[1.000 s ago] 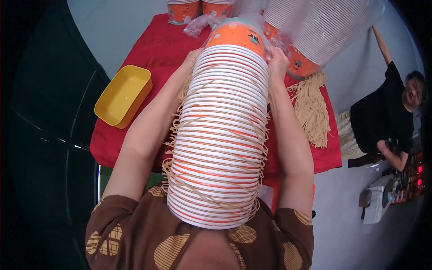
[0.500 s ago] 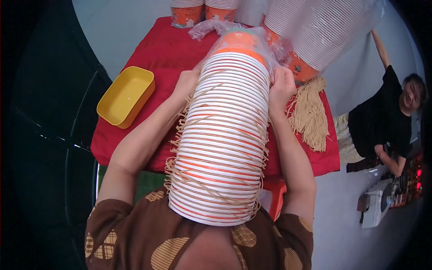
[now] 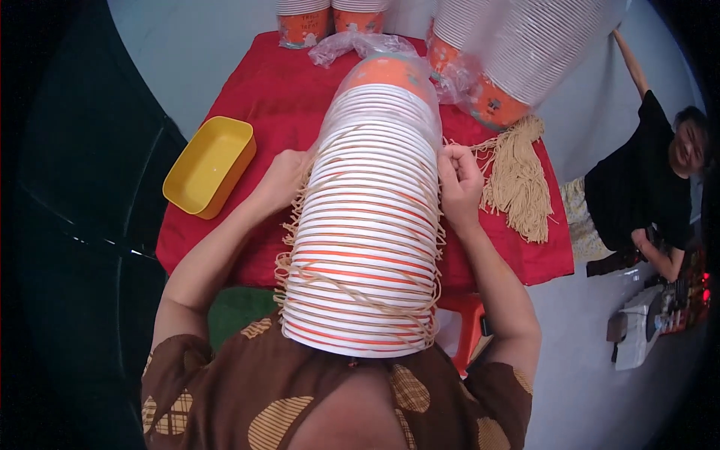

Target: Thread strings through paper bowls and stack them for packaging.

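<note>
A long stack of nested white-rimmed orange paper buckets [image 3: 364,259] lies from my chest out over the table, tan cord handles looped along its sides. A clear plastic bag [image 3: 384,103] covers its far end. On the left, my left hand [image 3: 286,178] is closed at the bag's edge, its fingertips partly hidden by the stack. My right hand [image 3: 461,180] has its fingers curled in a pinch on the bag's edge at the stack's right side.
A yellow bin [image 3: 211,165] sits left on the red-covered table [image 3: 270,97]. More bucket stacks [image 3: 304,26] stand at the back, some bagged [image 3: 517,67]. A bundle of tan cords [image 3: 517,180] lies right. Another person [image 3: 637,180] stands at the right, beyond a red stool [image 3: 469,322].
Both hands have come nearer to me along the stack, drawing the bag's edge over more rims. The stack's near end sits slightly farther from me.
</note>
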The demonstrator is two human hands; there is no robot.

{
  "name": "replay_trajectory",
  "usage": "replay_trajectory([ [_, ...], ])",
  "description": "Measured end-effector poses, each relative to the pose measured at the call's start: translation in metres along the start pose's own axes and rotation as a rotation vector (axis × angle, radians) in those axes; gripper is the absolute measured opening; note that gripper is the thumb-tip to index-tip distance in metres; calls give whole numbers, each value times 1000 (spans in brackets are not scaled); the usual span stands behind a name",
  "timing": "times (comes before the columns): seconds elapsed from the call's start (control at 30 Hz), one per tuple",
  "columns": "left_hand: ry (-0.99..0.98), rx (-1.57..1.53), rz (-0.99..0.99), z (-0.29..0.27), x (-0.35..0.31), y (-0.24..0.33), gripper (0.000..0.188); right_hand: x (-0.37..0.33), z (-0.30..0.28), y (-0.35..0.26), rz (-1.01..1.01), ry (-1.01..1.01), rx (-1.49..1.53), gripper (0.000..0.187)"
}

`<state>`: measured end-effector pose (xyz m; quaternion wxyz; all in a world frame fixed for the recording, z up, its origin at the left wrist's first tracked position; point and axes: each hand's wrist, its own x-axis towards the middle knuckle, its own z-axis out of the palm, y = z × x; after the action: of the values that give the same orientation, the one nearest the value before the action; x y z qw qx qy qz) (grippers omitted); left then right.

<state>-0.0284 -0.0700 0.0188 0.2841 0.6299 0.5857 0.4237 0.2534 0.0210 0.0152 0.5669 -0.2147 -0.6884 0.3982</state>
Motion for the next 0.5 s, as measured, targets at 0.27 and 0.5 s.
replay_trajectory([
  [0.27, -81, 347, 78, -11, -39, 24, 31, -30, -13, -26, 40, -80, -204, 5],
  [0.5, -214, 541, 122, -22, -76, 46, 32, -59, -21, -46, -62, -268, -54, 7],
])
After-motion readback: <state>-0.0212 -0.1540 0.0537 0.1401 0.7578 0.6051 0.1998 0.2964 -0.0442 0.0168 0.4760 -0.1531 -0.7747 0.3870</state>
